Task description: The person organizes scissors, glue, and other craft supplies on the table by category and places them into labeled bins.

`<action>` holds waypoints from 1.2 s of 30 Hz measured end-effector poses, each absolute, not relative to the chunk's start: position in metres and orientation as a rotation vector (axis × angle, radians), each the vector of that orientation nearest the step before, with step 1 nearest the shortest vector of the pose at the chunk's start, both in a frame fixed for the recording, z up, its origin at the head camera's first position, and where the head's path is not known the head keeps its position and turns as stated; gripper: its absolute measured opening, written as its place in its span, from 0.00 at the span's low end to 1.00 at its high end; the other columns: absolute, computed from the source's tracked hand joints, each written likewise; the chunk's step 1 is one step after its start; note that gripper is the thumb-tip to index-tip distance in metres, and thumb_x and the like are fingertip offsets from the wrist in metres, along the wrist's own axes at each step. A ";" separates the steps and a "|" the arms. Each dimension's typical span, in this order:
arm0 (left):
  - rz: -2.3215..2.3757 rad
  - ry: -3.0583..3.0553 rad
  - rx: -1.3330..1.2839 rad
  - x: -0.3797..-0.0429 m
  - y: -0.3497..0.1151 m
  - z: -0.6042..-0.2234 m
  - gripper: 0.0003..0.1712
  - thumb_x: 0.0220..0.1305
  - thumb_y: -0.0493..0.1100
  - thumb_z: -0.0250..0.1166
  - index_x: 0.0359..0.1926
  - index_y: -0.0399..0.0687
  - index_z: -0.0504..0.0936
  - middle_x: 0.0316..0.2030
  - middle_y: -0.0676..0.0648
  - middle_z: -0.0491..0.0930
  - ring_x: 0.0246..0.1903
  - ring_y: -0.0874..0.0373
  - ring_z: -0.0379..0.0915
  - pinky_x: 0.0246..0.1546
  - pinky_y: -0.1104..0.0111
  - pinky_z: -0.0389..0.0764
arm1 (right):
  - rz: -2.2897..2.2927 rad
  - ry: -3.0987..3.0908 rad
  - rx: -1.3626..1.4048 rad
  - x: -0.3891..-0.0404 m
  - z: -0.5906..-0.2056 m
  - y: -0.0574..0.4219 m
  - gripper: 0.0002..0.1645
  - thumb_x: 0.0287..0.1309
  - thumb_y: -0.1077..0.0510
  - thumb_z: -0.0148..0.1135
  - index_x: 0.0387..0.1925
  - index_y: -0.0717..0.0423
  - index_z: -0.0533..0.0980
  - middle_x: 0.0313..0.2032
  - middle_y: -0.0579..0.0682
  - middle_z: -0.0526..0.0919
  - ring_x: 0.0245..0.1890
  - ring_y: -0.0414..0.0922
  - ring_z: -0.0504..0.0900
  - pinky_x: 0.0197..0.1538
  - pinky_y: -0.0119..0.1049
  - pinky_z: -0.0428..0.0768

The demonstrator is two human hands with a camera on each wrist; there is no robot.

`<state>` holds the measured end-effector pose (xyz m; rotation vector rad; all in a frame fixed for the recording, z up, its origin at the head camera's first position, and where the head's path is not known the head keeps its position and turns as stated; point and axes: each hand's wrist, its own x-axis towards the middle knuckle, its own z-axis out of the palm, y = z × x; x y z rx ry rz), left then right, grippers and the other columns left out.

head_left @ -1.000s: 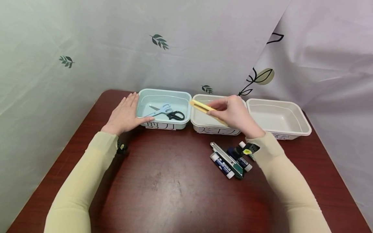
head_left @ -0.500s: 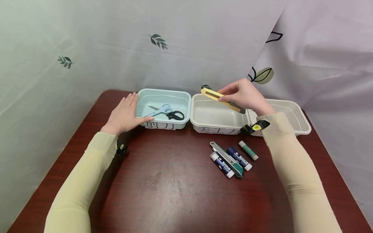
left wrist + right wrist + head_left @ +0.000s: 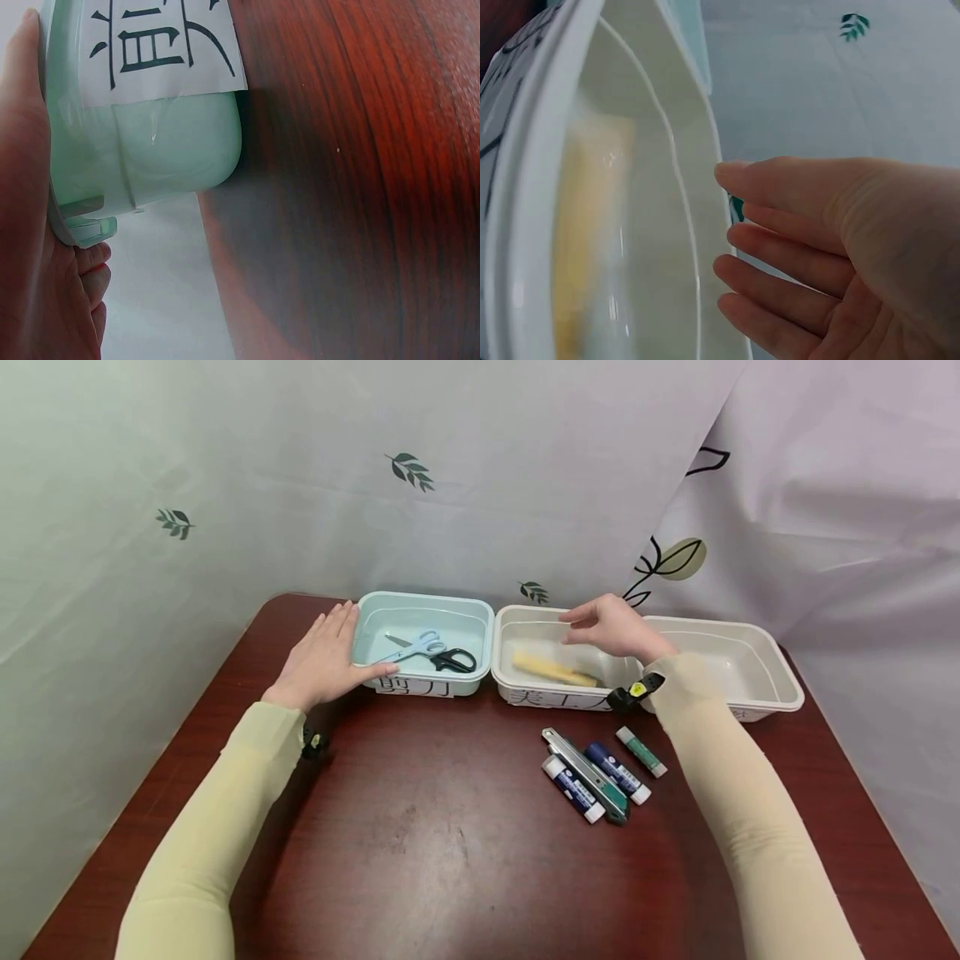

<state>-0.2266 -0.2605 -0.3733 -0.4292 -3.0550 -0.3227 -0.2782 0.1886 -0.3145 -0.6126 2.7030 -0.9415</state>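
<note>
In the head view my left hand [image 3: 318, 656] rests on the left end of a light blue bin [image 3: 427, 602], fingers straight along its side and thumb over the front rim. In the left wrist view the bin's handle end [image 3: 90, 229] presses against the palm. My right hand [image 3: 611, 628], fingers apart and holding nothing, hovers over the middle, cream bin [image 3: 517, 620]. Below it a yellow utility knife [image 3: 551, 669], blurred, is inside that bin. Light blue scissors [image 3: 423, 642] and black-handled scissors [image 3: 455, 659] lie in the blue bin.
On the table [image 3: 420, 860], a silver and green utility knife [image 3: 588, 774] lies between two blue glue sticks [image 3: 573, 788]. A green glue stick [image 3: 641, 752] lies to their right. Another cream bin [image 3: 750, 668] stands at the right. Handwritten labels [image 3: 415, 686] front the bins; a curtain hangs behind.
The right hand carried the yellow utility knife to the right over the middle bin, then let go; the knife is now inside the bin. The left hand stayed on the blue bin.
</note>
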 end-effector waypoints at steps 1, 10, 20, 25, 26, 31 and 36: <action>-0.320 -3.056 -0.428 -0.227 -0.261 -0.373 0.73 0.58 0.83 0.54 0.79 0.31 0.41 0.78 0.31 0.43 0.78 0.41 0.35 0.77 0.53 0.36 | -0.947 2.714 -0.612 -0.278 -0.314 0.189 0.23 0.62 0.59 0.72 0.57 0.62 0.82 0.53 0.60 0.85 0.53 0.55 0.84 0.55 0.49 0.80; -0.321 -3.063 -0.427 -0.226 -0.259 -0.373 0.72 0.59 0.83 0.53 0.79 0.31 0.40 0.78 0.31 0.42 0.78 0.41 0.34 0.76 0.52 0.36 | -0.991 2.750 -0.607 -0.267 -0.304 0.197 0.23 0.65 0.56 0.70 0.59 0.61 0.82 0.54 0.59 0.85 0.55 0.54 0.82 0.59 0.51 0.78; -0.316 -3.084 -0.423 -0.227 -0.260 -0.375 0.73 0.58 0.84 0.52 0.79 0.31 0.38 0.79 0.32 0.40 0.78 0.41 0.32 0.76 0.52 0.35 | -1.061 2.803 -0.607 -0.247 -0.282 0.207 0.28 0.62 0.45 0.72 0.60 0.53 0.83 0.54 0.55 0.85 0.54 0.50 0.84 0.59 0.50 0.79; -0.316 -3.080 -0.422 -0.227 -0.260 -0.374 0.73 0.58 0.84 0.52 0.79 0.31 0.39 0.79 0.32 0.41 0.78 0.41 0.33 0.76 0.53 0.35 | -1.070 2.851 -0.617 -0.236 -0.273 0.211 0.29 0.60 0.43 0.74 0.59 0.50 0.84 0.54 0.50 0.86 0.54 0.49 0.84 0.58 0.45 0.80; -0.317 -3.079 -0.421 -0.227 -0.260 -0.374 0.73 0.58 0.84 0.52 0.79 0.31 0.39 0.79 0.32 0.41 0.78 0.41 0.33 0.76 0.53 0.34 | -1.072 2.856 -0.613 -0.233 -0.271 0.212 0.29 0.59 0.43 0.74 0.59 0.50 0.83 0.54 0.50 0.86 0.53 0.49 0.84 0.58 0.44 0.80; -0.323 -3.081 -0.421 -0.227 -0.259 -0.374 0.73 0.58 0.84 0.52 0.79 0.31 0.39 0.79 0.32 0.41 0.78 0.41 0.32 0.76 0.54 0.33 | -1.082 2.866 -0.609 -0.220 -0.266 0.215 0.29 0.60 0.44 0.74 0.59 0.50 0.83 0.55 0.51 0.85 0.53 0.51 0.84 0.57 0.42 0.80; -0.324 -3.081 -0.420 -0.227 -0.259 -0.374 0.73 0.59 0.84 0.52 0.79 0.32 0.39 0.79 0.32 0.40 0.78 0.41 0.33 0.76 0.54 0.33 | -1.074 2.870 -0.593 -0.208 -0.268 0.217 0.29 0.60 0.43 0.74 0.59 0.51 0.83 0.54 0.51 0.86 0.53 0.51 0.85 0.57 0.42 0.81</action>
